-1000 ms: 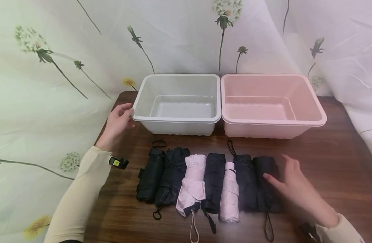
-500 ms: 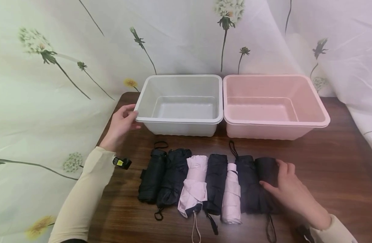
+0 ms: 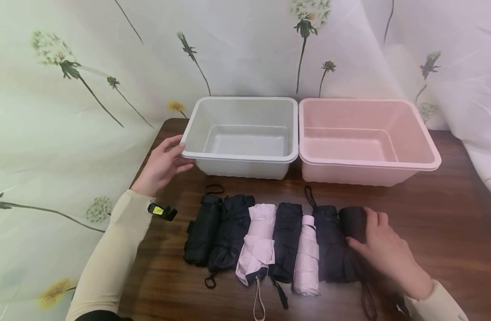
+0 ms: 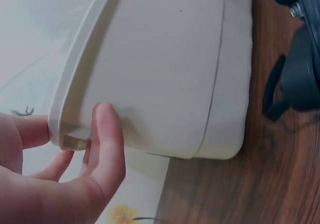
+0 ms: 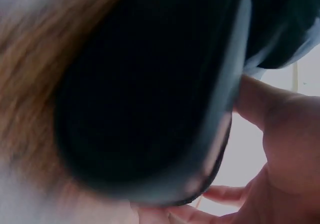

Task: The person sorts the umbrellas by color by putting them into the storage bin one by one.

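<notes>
My left hand (image 3: 161, 162) holds the left front corner of a whitish plastic bin (image 3: 245, 159), thumb at the rim and fingers underneath; the left wrist view shows a fingertip against the bin's outer wall (image 4: 165, 74). On the right, my right hand (image 3: 387, 245) grips the rightmost black folded umbrella (image 3: 353, 223), thumb on its left side and fingers over its right. That umbrella's end (image 5: 140, 109) fills much of the right wrist view, blurred. To its left several folded umbrellas lie in a row, among them a black one (image 3: 326, 243) and a slim pink one (image 3: 307, 258).
A pink bin (image 3: 366, 171) stands right beside the whitish one, at the back of the brown wooden table (image 3: 442, 223). A wider pale pink umbrella (image 3: 258, 245) and more black umbrellas (image 3: 202, 232) make up the left of the row. Flower-printed cloth (image 3: 245, 44) hangs behind.
My right hand has come in from the right and closed on the end black umbrella. My left hand has taken firmer hold of the whitish bin's corner. The view has shifted slightly.
</notes>
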`<state>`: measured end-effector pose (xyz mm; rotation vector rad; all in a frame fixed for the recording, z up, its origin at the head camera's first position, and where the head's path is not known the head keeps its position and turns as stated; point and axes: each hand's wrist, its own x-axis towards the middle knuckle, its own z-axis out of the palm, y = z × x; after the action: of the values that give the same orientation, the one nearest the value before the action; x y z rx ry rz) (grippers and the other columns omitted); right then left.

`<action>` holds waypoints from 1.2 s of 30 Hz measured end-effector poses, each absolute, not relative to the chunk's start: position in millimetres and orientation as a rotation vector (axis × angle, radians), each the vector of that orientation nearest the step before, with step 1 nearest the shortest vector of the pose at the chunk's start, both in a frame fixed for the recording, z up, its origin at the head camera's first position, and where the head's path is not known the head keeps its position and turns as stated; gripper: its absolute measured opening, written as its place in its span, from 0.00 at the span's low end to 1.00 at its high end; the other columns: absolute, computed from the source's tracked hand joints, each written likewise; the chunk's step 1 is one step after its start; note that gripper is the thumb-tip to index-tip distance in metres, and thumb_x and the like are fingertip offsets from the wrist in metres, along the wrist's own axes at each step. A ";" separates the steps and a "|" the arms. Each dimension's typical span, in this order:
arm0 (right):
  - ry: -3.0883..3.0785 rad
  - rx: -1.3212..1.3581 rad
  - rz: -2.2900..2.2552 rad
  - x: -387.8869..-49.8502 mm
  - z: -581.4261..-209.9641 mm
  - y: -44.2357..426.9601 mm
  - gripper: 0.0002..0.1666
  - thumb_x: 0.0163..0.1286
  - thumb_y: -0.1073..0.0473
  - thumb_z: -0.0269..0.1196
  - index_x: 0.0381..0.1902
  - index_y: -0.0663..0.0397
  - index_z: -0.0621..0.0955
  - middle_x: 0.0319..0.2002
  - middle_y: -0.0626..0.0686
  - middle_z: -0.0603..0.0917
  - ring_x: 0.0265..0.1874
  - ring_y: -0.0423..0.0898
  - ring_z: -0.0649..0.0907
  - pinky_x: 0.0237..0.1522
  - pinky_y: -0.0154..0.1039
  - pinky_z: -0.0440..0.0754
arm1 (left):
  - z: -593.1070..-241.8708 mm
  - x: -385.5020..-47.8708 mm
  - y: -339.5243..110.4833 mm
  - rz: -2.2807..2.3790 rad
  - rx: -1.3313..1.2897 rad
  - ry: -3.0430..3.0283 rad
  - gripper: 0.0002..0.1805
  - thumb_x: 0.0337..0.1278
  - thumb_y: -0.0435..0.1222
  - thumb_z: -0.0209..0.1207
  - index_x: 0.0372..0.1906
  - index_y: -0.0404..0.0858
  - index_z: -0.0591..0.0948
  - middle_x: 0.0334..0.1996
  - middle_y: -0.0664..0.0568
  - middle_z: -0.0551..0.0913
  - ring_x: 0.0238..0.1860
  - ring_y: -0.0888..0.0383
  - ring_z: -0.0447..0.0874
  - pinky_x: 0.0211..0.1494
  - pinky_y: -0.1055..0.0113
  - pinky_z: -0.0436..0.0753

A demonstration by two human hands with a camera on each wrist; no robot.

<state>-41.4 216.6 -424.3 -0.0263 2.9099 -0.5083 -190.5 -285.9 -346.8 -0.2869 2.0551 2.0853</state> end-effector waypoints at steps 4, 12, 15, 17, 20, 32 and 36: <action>2.938 -0.008 -0.499 -41.9 -425.8 219.5 0.58 0.56 0.41 0.69 0.69 0.69 0.55 0.53 0.77 0.62 0.33 0.71 0.79 0.18 0.56 0.75 | -345.6 -192.5 -283.3 2.093 -0.331 2.015 0.29 0.67 0.43 0.55 0.70 0.46 0.62 0.54 0.49 0.72 0.37 0.58 0.86 0.43 0.63 0.87; 2.924 -0.001 -0.447 -40.0 -424.9 220.0 0.63 0.51 0.40 0.73 0.70 0.65 0.53 0.45 0.78 0.66 0.31 0.68 0.78 0.15 0.54 0.73 | -338.7 -194.9 -285.7 2.217 -0.360 1.729 0.29 0.70 0.37 0.52 0.72 0.43 0.58 0.50 0.52 0.77 0.37 0.56 0.87 0.43 0.64 0.87; 2.895 0.003 -0.412 -40.5 -423.7 219.7 0.65 0.50 0.39 0.73 0.71 0.67 0.52 0.43 0.78 0.68 0.29 0.65 0.78 0.15 0.52 0.73 | -336.5 -195.6 -287.7 2.242 -0.371 1.662 0.27 0.70 0.34 0.52 0.70 0.43 0.59 0.47 0.53 0.78 0.35 0.55 0.87 0.41 0.64 0.87; 2.883 0.010 -0.406 -41.1 -423.2 220.2 0.65 0.50 0.39 0.73 0.71 0.67 0.51 0.43 0.78 0.68 0.28 0.63 0.78 0.15 0.52 0.73 | -335.7 -196.0 -288.1 2.239 -0.374 1.659 0.25 0.70 0.34 0.52 0.68 0.43 0.61 0.45 0.53 0.78 0.35 0.55 0.87 0.40 0.65 0.87; 2.864 0.016 -0.417 -42.1 -422.6 221.2 0.66 0.50 0.39 0.72 0.71 0.67 0.50 0.44 0.79 0.67 0.24 0.61 0.78 0.15 0.52 0.74 | -335.2 -195.8 -287.8 2.242 -0.378 1.654 0.24 0.70 0.33 0.52 0.67 0.43 0.61 0.45 0.53 0.78 0.35 0.55 0.87 0.40 0.65 0.87; 2.857 -0.012 -0.502 -47.7 -424.1 226.4 0.63 0.51 0.44 0.72 0.71 0.69 0.50 0.47 0.82 0.67 0.25 0.70 0.78 0.22 0.59 0.77 | -333.3 -190.0 -286.6 2.282 -0.405 1.634 0.29 0.71 0.32 0.50 0.72 0.40 0.57 0.52 0.50 0.73 0.35 0.57 0.87 0.40 0.67 0.87; 2.850 -0.038 -0.552 -49.5 -423.3 229.8 0.61 0.52 0.47 0.71 0.70 0.72 0.51 0.48 0.83 0.67 0.30 0.75 0.78 0.28 0.64 0.78 | -334.1 -189.7 -288.4 2.309 -0.410 1.606 0.27 0.70 0.31 0.51 0.70 0.40 0.59 0.50 0.50 0.75 0.34 0.56 0.87 0.39 0.67 0.87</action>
<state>-49.5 229.8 -423.3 -0.0375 2.8503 -0.5521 -189.7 -288.4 -334.1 -0.4101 1.6065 2.3085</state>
